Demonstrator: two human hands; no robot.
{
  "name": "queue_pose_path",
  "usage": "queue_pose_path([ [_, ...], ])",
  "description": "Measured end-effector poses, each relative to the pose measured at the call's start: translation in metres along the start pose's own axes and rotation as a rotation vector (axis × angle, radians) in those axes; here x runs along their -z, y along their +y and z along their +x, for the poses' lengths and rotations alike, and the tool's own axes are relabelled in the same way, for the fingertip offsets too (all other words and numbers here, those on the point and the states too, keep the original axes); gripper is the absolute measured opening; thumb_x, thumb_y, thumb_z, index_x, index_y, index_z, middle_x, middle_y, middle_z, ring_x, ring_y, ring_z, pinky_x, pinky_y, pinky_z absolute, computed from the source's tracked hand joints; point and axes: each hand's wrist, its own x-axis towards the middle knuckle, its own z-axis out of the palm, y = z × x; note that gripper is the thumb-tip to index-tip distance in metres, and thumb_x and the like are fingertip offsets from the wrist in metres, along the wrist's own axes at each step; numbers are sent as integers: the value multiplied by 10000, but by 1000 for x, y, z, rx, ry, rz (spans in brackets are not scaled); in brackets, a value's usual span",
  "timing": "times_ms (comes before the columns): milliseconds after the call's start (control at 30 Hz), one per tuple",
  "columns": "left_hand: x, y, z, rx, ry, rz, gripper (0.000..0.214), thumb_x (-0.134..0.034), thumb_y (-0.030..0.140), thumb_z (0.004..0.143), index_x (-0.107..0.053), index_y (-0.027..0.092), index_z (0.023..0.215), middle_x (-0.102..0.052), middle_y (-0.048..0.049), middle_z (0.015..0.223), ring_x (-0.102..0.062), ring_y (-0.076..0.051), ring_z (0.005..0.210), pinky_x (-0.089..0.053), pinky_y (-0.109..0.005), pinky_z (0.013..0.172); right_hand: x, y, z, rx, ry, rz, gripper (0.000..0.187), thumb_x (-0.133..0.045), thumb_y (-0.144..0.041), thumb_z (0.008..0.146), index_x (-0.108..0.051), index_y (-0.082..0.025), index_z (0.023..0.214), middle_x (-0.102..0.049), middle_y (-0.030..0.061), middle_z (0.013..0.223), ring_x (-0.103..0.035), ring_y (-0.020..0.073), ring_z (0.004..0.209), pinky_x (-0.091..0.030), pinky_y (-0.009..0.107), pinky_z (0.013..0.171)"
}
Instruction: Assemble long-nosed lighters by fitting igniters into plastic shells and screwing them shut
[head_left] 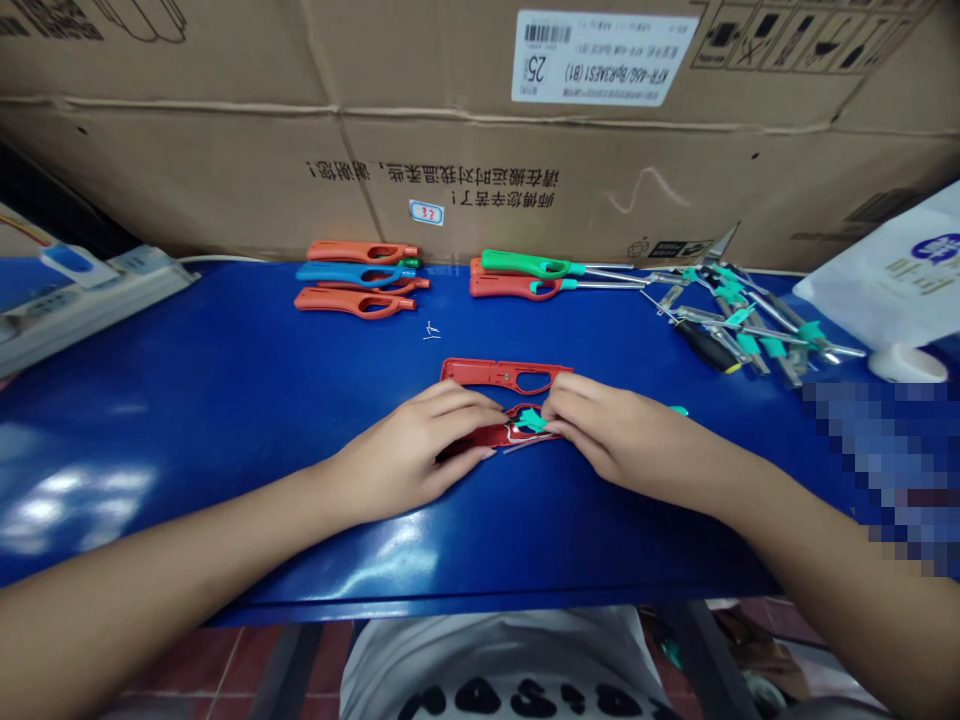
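My left hand [427,440] is closed around the left end of a red lighter shell half [491,436], which lies open side up at the middle of the table. My right hand [600,425] pinches at the right end of the same shell. Between my fingertips shows a teal trigger piece [532,421], with a pale wire curving beside it inside the shell. What exactly my right fingertips grip is hidden. Just behind lies the other red shell half [487,373], its hollow side showing, near the knuckles of both hands.
Orange and blue lighter handles [330,272] lie at the back left, green and red long-nosed lighters [525,264] at back centre. Small screws [431,330] sit between. Metal lighter parts and a black-handled screwdriver [705,345] are piled right. A power strip [97,300] is left; a cardboard box [247,190] stands behind.
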Motion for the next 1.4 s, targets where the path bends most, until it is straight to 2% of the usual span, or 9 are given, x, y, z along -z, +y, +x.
queue_pose_path([
  [133,-1,1,1,21,-7,-20,271,-575,203,1005,-626,184,1270,-705,-103,1200,-629,-224,1112,-520,-386,997,2,0,-3,-3,-20,-186,215,-421,-86,983,-610,-165,1051,-606,84,1070,-539,146,691,-321,279,546],
  [300,-3,0,0,31,6,-34,250,-587,191,1000,-629,162,1245,-701,-96,1192,-617,-214,1107,-512,-370,997,0,0,-2,68,0,-308,184,-431,-154,1018,-613,-166,1003,-608,64,1030,-469,126,600,-236,305,511],
  [567,-6,-3,-1,72,35,-104,262,-630,212,980,-646,185,1240,-702,-86,1191,-625,-219,1127,-514,-395,1017,-4,-1,0,150,42,-324,229,-417,-182,1036,-640,-166,986,-632,61,1006,-487,131,611,-233,310,520],
  [867,-3,6,1,147,-62,-165,242,-556,138,990,-645,178,1213,-629,-96,1197,-578,-215,1165,-491,-382,1042,-3,3,-1,256,29,-358,238,-416,-151,1030,-653,-150,1050,-635,65,998,-477,146,633,-223,312,526],
  [1200,-3,7,1,139,-55,-173,246,-550,136,995,-619,144,1231,-618,-95,1193,-564,-196,1168,-480,-347,1046,-5,5,-1,279,65,-343,264,-405,-204,1050,-652,-156,971,-611,47,908,-430,150,596,-218,318,518],
  [1400,-4,7,0,162,-41,-196,239,-556,131,987,-619,141,1217,-612,-97,1190,-571,-194,1166,-484,-344,1047,-5,4,-1,303,83,-308,258,-433,-208,1044,-680,-156,987,-626,39,892,-454,143,597,-250,314,532],
])
